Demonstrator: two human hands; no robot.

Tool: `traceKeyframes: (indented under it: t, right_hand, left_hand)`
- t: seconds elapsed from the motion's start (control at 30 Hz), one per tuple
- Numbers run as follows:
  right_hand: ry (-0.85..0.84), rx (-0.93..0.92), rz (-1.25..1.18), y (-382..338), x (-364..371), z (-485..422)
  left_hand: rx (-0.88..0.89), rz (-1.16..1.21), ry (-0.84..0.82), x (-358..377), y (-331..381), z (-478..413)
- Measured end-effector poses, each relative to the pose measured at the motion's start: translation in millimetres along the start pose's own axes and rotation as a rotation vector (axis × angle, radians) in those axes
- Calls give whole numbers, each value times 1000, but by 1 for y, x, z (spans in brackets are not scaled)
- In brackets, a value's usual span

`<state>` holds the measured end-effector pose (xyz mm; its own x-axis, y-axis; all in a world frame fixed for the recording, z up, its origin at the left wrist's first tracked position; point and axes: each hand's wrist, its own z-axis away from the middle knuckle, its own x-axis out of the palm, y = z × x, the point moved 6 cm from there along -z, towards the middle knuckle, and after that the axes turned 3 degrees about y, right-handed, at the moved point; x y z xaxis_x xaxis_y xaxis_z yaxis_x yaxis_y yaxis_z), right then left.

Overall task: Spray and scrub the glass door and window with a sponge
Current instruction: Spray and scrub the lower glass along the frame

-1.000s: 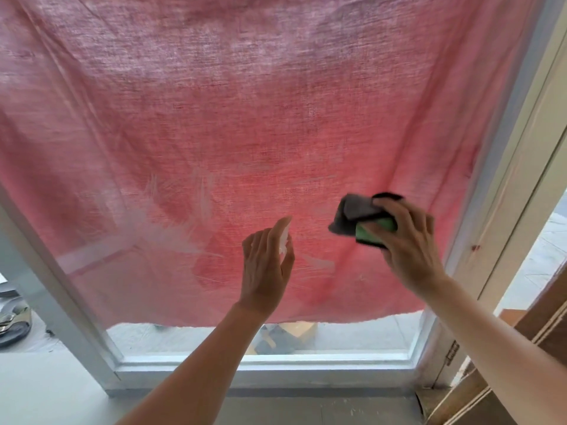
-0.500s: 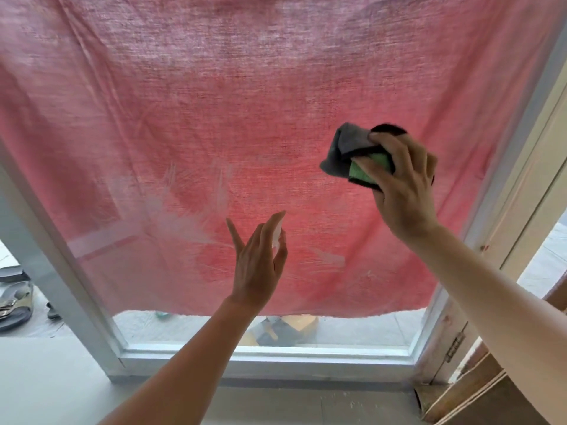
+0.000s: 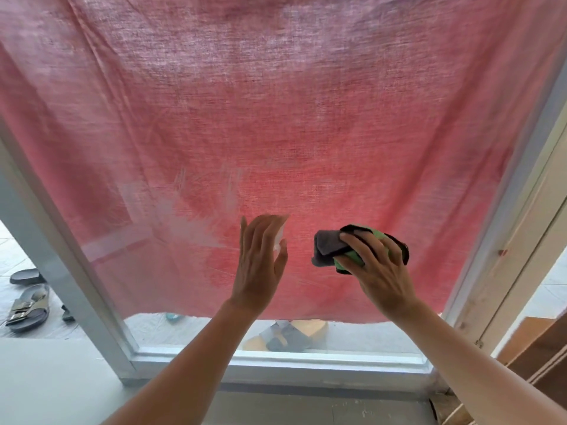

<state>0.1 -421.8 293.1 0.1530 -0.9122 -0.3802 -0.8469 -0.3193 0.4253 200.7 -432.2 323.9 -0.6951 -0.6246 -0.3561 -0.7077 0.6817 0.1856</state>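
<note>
A large glass pane (image 3: 190, 335) in a pale frame (image 3: 61, 271) fills the head view, with a red cloth (image 3: 276, 118) hanging behind it. White smears mark the glass at the lower left of the cloth. My right hand (image 3: 380, 271) presses a green sponge wrapped with a grey cloth (image 3: 331, 246) against the glass, low and right of centre. My left hand (image 3: 260, 262) is raised flat just left of it, fingers together and pointing up; something small and white shows behind its fingers, too hidden to name.
Sandals (image 3: 27, 305) lie on the floor outside at the left. More footwear (image 3: 285, 335) shows through the bottom strip of glass. A wooden door frame (image 3: 521, 256) and brown boards (image 3: 540, 351) stand at the right.
My right hand swept the sponge up the glass, then back down to the lower centre-right. My left hand stayed near the centre, its fingers closing together.
</note>
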Motion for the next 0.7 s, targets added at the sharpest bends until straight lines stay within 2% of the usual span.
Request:
traceKeyframes:
  t: [0.1, 0.23, 0.33, 0.6, 0.7]
  right_hand:
    - [-68, -118, 13, -9, 9, 8]
    - [-75, -165, 5, 0, 6, -3]
    - [-16, -65, -36, 26, -10, -38]
    - [349, 270, -37, 101, -66, -159]
    - [350, 231, -35, 91, -59, -151]
  left_hand:
    - [22, 1, -22, 0, -5, -1]
    - [46, 0, -60, 1, -5, 0]
    - [56, 5, -48, 0, -7, 1]
    - [20, -10, 16, 0, -10, 0]
    - [2, -33, 49, -1, -12, 1]
